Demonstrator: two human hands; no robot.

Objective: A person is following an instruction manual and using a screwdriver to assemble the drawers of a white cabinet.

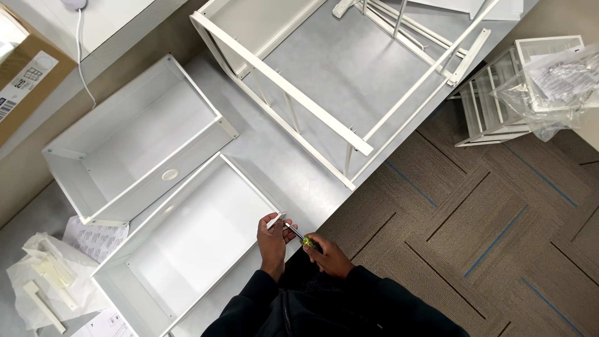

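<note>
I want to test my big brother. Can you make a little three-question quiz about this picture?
1. True or false: the right hand holds a screwdriver.
2. What does the left hand touch? A) the cardboard box B) the near white drawer's corner C) the plastic bag
3. How many white drawers lie on the grey sheet?

Key: 1 true; 2 B; 3 two, the near one and the far drawer.

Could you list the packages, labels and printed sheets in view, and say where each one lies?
Cardboard box: top left edge, brown, with a white label.
Clear plastic bag: top right, crumpled, over printed sheets.
Printed sheet: lower left, white.
White bag: bottom left, holding white parts.
</note>
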